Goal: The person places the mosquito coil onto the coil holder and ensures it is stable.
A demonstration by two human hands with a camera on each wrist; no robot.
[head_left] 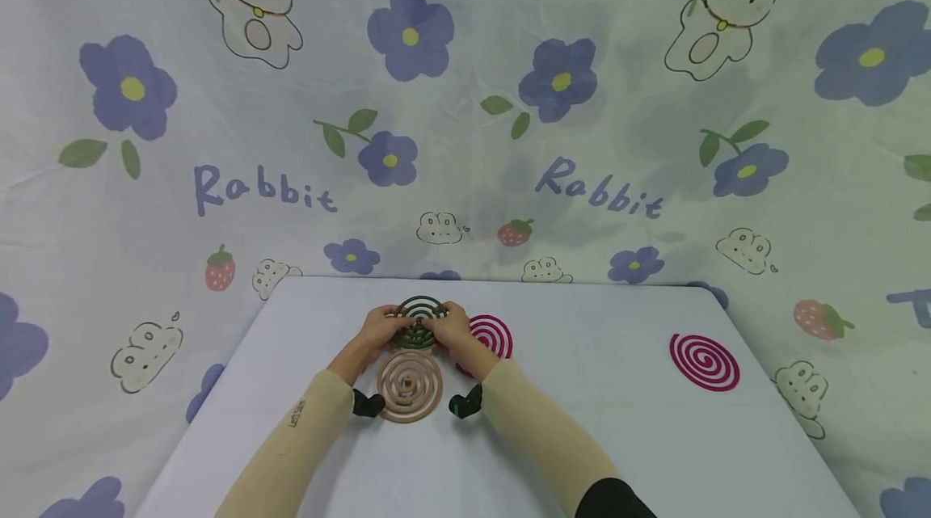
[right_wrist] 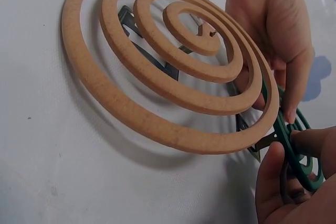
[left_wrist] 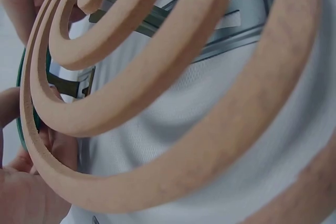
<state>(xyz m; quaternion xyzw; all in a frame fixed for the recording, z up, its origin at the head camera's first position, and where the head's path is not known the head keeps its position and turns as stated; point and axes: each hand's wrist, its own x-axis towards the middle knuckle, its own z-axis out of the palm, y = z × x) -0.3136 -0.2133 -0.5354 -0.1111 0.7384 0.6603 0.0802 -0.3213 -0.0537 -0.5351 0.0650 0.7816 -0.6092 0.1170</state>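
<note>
Both hands hold a dark green spiral mosquito coil at the back centre of the table. My left hand grips its left side, and my right hand grips its right side, thumbs toward the middle. In the right wrist view the right thumb and fingers pinch the green coil, which stands tilted. A thin metal tab reaches to it. Nearer to me is a tan mosquito coil, raised off the table with a metal stand under it.
A red mosquito coil lies just right of the right hand, partly hidden by the forearm. Another red coil is far to the right on the white table. A rabbit-and-flower patterned curtain hangs behind the table.
</note>
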